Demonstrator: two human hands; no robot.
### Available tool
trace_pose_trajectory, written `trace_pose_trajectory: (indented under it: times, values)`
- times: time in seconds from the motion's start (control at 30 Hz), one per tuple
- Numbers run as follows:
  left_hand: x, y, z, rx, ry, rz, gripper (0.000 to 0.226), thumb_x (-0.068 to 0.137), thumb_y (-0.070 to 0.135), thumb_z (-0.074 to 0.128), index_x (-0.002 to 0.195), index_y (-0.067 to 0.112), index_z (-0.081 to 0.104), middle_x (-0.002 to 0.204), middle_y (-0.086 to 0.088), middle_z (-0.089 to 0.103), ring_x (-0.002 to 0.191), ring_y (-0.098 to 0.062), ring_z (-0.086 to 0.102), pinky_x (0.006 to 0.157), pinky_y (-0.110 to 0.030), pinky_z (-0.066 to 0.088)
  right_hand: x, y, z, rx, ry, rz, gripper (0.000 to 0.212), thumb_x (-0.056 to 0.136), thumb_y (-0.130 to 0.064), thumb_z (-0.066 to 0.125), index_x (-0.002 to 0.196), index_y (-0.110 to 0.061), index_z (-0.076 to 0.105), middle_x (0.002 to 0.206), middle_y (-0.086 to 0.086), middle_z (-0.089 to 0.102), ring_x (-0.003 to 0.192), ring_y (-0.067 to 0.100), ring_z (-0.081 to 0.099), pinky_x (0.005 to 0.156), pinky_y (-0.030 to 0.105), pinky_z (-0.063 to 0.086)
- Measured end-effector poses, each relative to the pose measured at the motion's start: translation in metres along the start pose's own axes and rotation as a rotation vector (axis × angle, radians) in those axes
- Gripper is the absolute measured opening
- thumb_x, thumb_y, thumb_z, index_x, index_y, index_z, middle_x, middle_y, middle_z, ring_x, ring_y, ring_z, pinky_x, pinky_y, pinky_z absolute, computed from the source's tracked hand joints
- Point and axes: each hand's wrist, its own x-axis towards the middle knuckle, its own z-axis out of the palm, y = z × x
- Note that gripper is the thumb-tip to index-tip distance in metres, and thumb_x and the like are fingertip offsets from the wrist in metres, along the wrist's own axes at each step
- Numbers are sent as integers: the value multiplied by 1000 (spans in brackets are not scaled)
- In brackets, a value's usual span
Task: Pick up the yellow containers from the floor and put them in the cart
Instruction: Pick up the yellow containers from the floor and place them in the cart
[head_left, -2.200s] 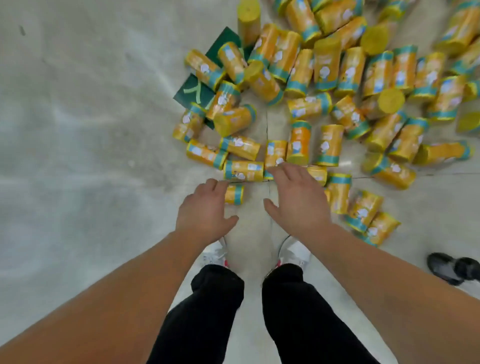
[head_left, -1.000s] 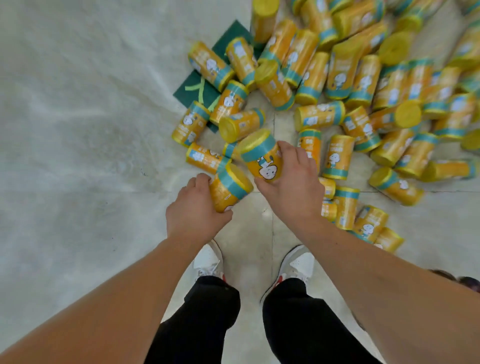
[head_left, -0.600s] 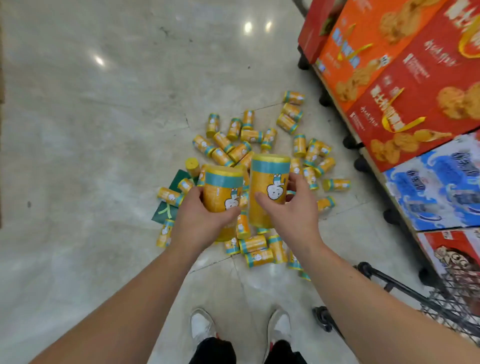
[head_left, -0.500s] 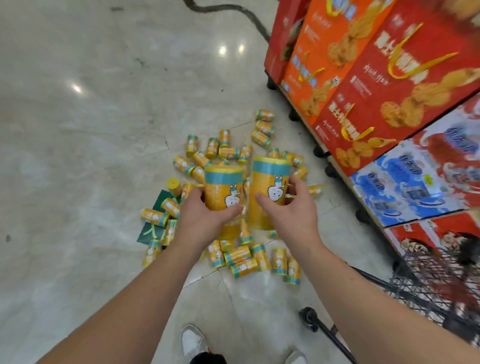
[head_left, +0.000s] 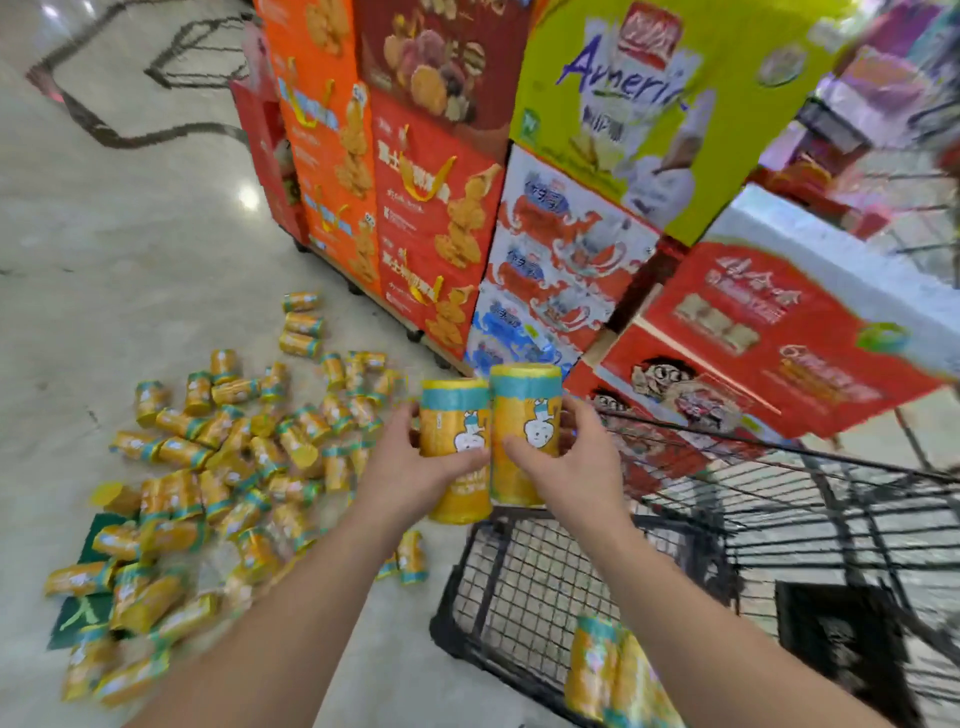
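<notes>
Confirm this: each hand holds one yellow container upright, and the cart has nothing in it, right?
Not quite. The left hand grips the left container upright and the right hand grips the right container upright. But the cart is not empty: the head view shows yellow containers lying in its near end.

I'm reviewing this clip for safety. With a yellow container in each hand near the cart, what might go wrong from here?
1. The left hand grips the left container, the right hand the right container, side by side near the cart edge; a knock may drop one onto the floor.
2. A stray container lies beside the cart's corner; a foot could land on it.
</notes>
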Motion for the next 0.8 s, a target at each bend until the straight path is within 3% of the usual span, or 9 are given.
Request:
trace_pose_trajectory:
  times: [0.1, 0.23, 0.3, 0.37, 0.43, 0.6, 0.7, 0.8]
  values:
    - [-13, -7, 98, 64, -97, -34, 82, 42, 42, 91, 115, 29, 56, 101, 2, 71, 89, -14, 71, 80, -45, 59, 6, 64, -78, -36, 44, 78, 54, 62, -54, 77, 106, -44, 49, 103, -20, 63, 92, 0, 61, 82, 37, 55]
    - [-20, -38, 186, 195, -180, -112, 71, 49, 38, 91, 111, 30, 59, 99, 7, 72, 89, -13, 70, 82, -46, 58, 8, 141, -136, -61, 19, 213, 50, 68, -45, 81, 104, -39, 46, 93, -22, 60, 81, -9, 56, 70, 23, 49]
    - [-20, -56, 211, 297, -200, -149, 69, 52, 41, 90, 112, 30, 56, 101, 7, 69, 91, -14, 68, 83, -44, 57, 9, 177, -142, -72, -2, 285, 50, 69, -43, 81, 103, -36, 45, 90, -22, 56, 80, -7, 55, 69, 25, 49]
    - [-15, -79, 226, 384, -220, -216, 69, 54, 38, 90, 112, 29, 54, 101, 6, 67, 92, -15, 66, 84, -43, 56, 8, 212, -134, -66, -32, 379, 52, 66, -45, 80, 103, -33, 46, 96, -17, 59, 87, 3, 60, 77, 35, 54]
    - [-8, -106, 232, 456, -239, -275, 64, 58, 29, 90, 108, 28, 51, 99, 4, 66, 89, -16, 65, 82, -40, 57, 5, 242, -116, -69, -65, 463, 52, 61, -47, 80, 97, -29, 48, 98, -10, 61, 88, 9, 62, 77, 38, 55]
    - [20, -173, 229, 662, -300, -402, 74, 60, 26, 90, 123, 16, 52, 100, 1, 64, 84, -16, 60, 66, -28, 50, 1, 308, -57, -125, -209, 636, 47, 58, -45, 81, 87, -20, 53, 88, -2, 63, 74, 10, 62, 59, 29, 51]
    - [38, -213, 221, 747, -348, -505, 67, 58, 25, 91, 110, 16, 49, 105, -4, 65, 89, -20, 61, 74, -33, 52, 1, 334, -26, -206, -308, 679, 47, 63, -46, 81, 87, -18, 52, 83, -4, 60, 77, 14, 63, 57, 25, 44]
    - [47, -243, 214, 834, -386, -561, 68, 52, 30, 92, 105, 10, 53, 100, -5, 65, 87, -23, 62, 70, -33, 51, -3, 344, -10, -274, -393, 683, 45, 72, -43, 79, 72, -24, 38, 70, -12, 47, 58, 2, 45, 46, 20, 32]
